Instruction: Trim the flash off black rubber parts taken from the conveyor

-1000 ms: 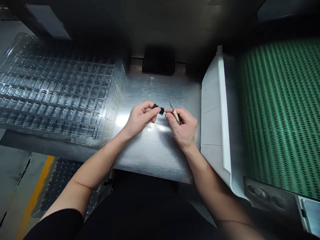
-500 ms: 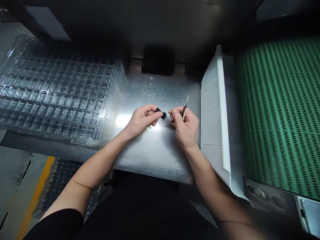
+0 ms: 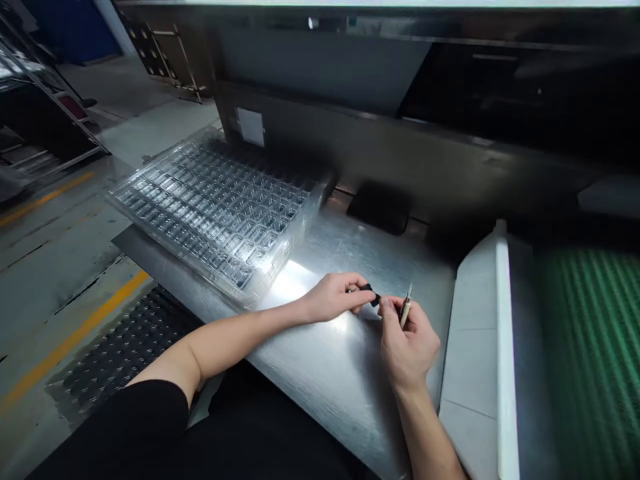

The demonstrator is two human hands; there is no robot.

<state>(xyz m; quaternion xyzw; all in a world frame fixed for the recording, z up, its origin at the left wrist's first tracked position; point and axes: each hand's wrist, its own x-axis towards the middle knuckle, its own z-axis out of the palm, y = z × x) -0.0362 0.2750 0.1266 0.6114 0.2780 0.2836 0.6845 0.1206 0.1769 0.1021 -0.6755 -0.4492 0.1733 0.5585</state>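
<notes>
Over the steel worktop, my left hand (image 3: 333, 297) is closed, pinching a small black part (image 3: 371, 293) between thumb and fingers. Its exact kind is too small to make out. My right hand (image 3: 411, 341) wraps round a slim craft knife (image 3: 406, 308), whose pointed blade sticks up and away from the black part. The right thumb and forefinger tips come right up to the part's right end; whether they grip it I cannot tell. Most of the knife's handle is hidden in the palm.
Clear plastic trays (image 3: 215, 213) with many pockets are stacked at the left on the steel worktop (image 3: 320, 373). A white-lined side wall (image 3: 473, 340) stands at the right, with a green conveyor belt (image 3: 595, 347) beyond. A dark block (image 3: 380, 207) sits at the back.
The camera view has swung left and up, so the hands appear lower and further right. My right fingertips have closed the gap to the black part.
</notes>
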